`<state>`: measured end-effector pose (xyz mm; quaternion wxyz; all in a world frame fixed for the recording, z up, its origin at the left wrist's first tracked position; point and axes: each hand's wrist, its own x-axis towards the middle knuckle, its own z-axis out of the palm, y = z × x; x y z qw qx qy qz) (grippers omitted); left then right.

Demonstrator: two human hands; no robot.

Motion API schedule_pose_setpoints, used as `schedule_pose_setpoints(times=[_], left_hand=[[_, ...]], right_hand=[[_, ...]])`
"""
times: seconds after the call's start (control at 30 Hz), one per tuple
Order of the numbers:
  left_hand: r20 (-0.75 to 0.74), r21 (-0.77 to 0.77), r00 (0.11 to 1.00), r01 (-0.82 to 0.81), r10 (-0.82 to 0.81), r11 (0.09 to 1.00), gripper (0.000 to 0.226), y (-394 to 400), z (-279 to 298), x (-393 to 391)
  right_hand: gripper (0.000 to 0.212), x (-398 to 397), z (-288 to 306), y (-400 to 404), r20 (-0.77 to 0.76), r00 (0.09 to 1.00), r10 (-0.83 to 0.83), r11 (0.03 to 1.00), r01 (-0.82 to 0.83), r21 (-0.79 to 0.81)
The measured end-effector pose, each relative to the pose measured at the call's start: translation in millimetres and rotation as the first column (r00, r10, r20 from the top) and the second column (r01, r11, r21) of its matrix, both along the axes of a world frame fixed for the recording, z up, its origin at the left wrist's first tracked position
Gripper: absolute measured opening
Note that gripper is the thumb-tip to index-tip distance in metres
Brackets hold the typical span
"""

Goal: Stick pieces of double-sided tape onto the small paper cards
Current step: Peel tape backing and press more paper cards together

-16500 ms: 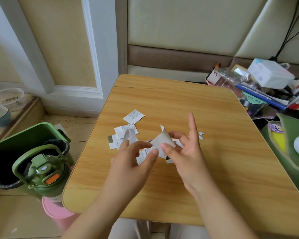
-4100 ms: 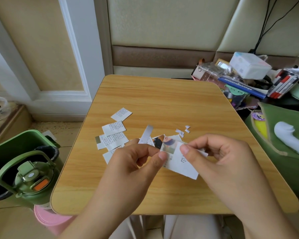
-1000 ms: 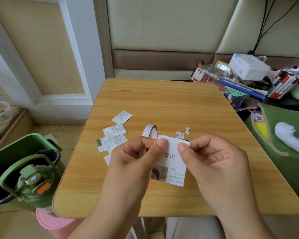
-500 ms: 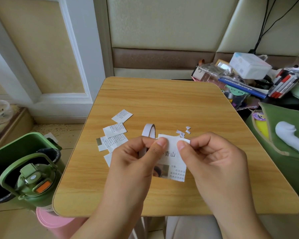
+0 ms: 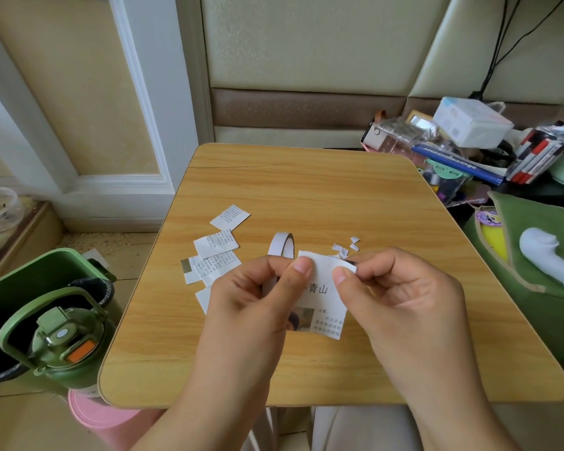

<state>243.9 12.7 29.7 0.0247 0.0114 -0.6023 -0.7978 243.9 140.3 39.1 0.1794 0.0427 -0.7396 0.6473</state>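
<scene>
Above the wooden table [image 5: 323,190] both hands hold one small printed paper card [image 5: 321,297] upright. My left hand [image 5: 258,304] pinches the card's top left edge with thumb and forefinger, and a white roll of double-sided tape [image 5: 282,247] sticks up behind its fingers. My right hand [image 5: 394,294] pinches the card's top right corner, where the paper is bent over. Several other printed cards [image 5: 217,252] lie flat on the table to the left. Tiny white scraps [image 5: 344,249] lie just beyond the card.
A green bin [image 5: 30,288] with a green bottle [image 5: 62,346] stands on the floor at the left, with a pink object [image 5: 92,415] below the table's corner. Boxes, pens and a clear pouch [image 5: 469,141] crowd the right side, next to a green bag [image 5: 541,255].
Over the last second the card has stayed in both hands with almost no movement. Four seconds ago the card was held flatter and lower over the table.
</scene>
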Motion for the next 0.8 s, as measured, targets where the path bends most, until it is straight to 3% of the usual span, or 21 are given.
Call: schedule_pose_setpoints(times=[0.3, 0.43, 0.57, 0.8], left_hand=[[-0.007, 0.005, 1.000, -0.021, 0.021, 1.000, 0.021, 1.3, 1.4, 0.0], [-0.009, 0.019, 1.000, -0.029, 0.029, 0.999, 0.021, 1.8, -0.7, 0.5], [0.013, 0.066, 1.000, 0.022, -0.023, 0.998, 0.018, -2.2, 0.7, 0.1], [-0.019, -0.252, 0.987, 0.151, -0.161, 0.956, 0.036, -16.4, 8.6, -8.9]], right_hand=[[0.011, 2.0, 3.0, -2.7, 0.032, 0.999, -0.021, 1.000, 0.022, -0.014], [0.009, 1.0, 3.1, -3.3, 0.058, 0.998, -0.014, 0.994, 0.021, -0.110], [0.021, -0.3, 4.2, 0.5, 0.075, 0.997, 0.030, 0.992, -0.020, -0.125], [0.010, -5.7, 13.2, 12.4, 0.144, 0.974, 0.173, 0.979, -0.186, 0.083]])
